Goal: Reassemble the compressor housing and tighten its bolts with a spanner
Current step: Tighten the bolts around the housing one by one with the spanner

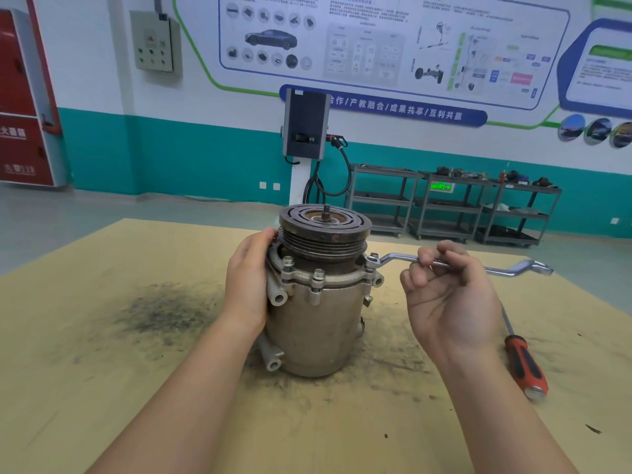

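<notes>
The compressor (316, 323) stands upright in the middle of the tan table, its grooved pulley (324, 230) on top. Bolts (318, 278) stick up through the flange ring under the pulley. My left hand (248, 282) wraps the compressor's left side at flange height. A silver ring spanner (506, 270) lies level to the right, its ring end seated on a bolt at the flange's right edge (372, 261). My right hand (448, 295), palm toward me, pinches the spanner's shaft near its middle with curled fingers.
A red-and-black screwdriver (525, 362) lies on the table at the right, behind my right wrist. A dark grime patch (164, 309) stains the table (85, 371) on the left. Metal shelf carts (451, 206) and a wall charger (306, 123) stand far behind.
</notes>
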